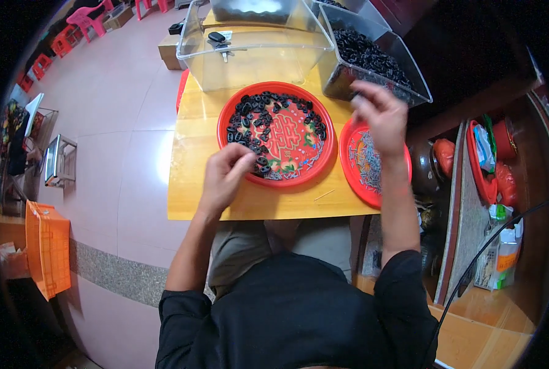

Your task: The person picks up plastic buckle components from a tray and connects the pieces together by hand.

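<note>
A round red tray (331, 161) with a printed pattern holds many small black plastic parts (253, 114) and some thin grey pin-like pieces (287, 174). At its near left rim is my left hand (224, 176), thumb and forefinger pinched together beside the black parts; whatever they hold is hidden. My right hand (382, 117) is raised over a smaller red tray (347, 161) full of the same pin-like pieces (368, 161). Motion smears its fingers, and a dark spot shows by the fingertips. Just beyond stands a clear bin (410, 92) heaped with black parts (367, 55).
Behind the large tray, a clear plastic box (256, 64) stands on the yellow table (194, 154), with keys (220, 43) showing there. A thin stick (325, 195) lies near the front edge. Shelves (462, 203) border the right; an orange crate (48, 249) sits at left.
</note>
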Available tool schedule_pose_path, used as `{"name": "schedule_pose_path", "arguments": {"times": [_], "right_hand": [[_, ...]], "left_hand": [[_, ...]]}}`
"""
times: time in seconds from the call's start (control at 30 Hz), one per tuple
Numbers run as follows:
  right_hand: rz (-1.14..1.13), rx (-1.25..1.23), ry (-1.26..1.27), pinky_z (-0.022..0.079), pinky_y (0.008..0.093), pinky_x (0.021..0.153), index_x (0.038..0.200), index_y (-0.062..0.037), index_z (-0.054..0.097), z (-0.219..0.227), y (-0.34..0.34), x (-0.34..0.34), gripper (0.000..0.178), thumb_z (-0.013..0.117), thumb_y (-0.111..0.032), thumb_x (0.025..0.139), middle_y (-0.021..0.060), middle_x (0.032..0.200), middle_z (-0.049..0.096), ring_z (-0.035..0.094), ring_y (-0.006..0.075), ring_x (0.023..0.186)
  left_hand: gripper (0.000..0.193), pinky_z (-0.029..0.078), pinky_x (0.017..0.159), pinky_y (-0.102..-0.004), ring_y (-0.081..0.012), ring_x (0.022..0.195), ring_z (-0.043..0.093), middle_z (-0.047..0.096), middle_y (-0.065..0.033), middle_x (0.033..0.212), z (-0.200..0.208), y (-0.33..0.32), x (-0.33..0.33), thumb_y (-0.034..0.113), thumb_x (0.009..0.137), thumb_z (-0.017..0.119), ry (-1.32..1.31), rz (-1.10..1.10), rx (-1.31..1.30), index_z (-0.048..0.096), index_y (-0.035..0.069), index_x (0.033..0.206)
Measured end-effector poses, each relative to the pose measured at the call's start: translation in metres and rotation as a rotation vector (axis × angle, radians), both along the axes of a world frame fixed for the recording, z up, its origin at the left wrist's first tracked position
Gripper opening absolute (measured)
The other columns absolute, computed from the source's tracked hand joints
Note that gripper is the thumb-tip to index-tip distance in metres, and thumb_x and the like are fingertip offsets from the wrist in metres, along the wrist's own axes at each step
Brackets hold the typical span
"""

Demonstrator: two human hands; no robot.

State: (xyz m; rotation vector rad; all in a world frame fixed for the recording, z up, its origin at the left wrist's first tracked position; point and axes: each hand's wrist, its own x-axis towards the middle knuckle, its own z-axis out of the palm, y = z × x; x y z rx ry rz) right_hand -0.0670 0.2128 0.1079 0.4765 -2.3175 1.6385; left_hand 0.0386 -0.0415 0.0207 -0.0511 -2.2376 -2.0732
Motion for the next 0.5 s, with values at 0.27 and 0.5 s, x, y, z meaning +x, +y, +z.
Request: {"name": "schedule_pose_path", "arguments": {"times": [0.27,0.5], "right_hand": [[-0.297,0.316,0.316,0.049,0.0286,0.056,0.107,-0.0001,0.059,0.016,0.049,-0.119,0.031,0.058,-0.001,0.076,0.0083,0.073,0.060,0.058,0.0168,0.060],[0.281,0.512,0.564,0.046,0.0355,0.060,0.082,-0.0033,0.059,-0.038,-0.042,-0.034,0.010,0.058,-0.001,0.072,0.0116,0.078,0.056,0.058,0.0271,0.071]], "left_hand": [[0.012,0.040,0.057,-0.0209,-0.0062,0.062,0.047,0.053,0.0000,0.066,-0.031,-0.024,0.004,0.007,0.084,0.057,0.139,0.375,-0.115,0.057,-0.002,0.077],[0.013,0.040,0.058,-0.0219,-0.0069,0.063,0.048,0.054,-0.0016,0.067,-0.032,-0.020,0.004,0.008,0.084,0.058,0.191,0.504,-0.060,0.056,-0.002,0.077]]}}
